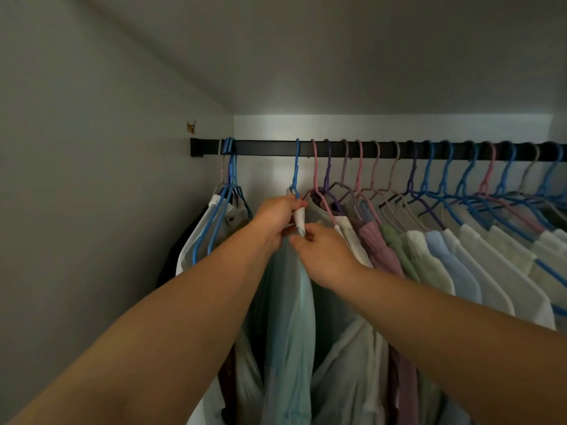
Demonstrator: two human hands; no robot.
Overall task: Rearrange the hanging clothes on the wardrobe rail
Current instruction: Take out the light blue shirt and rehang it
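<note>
A black wardrobe rail [270, 148] runs across the closet with several hangers on it. A pale teal shirt [288, 317] hangs from a blue hanger [296, 167] hooked on the rail in a gap between two groups of clothes. My left hand [277, 217] grips the shirt's collar just below the hook. My right hand [322, 253] pinches the same shirt at the collar front, slightly lower. Both hands touch the fabric close together.
A small group of blue hangers with pale garments [214, 228] hangs at the rail's left end by the wall. To the right, a dense row of pink, purple and blue hangers carries white, green and lilac shirts [429, 256]. A brass fitting [191, 126] sits on the left wall.
</note>
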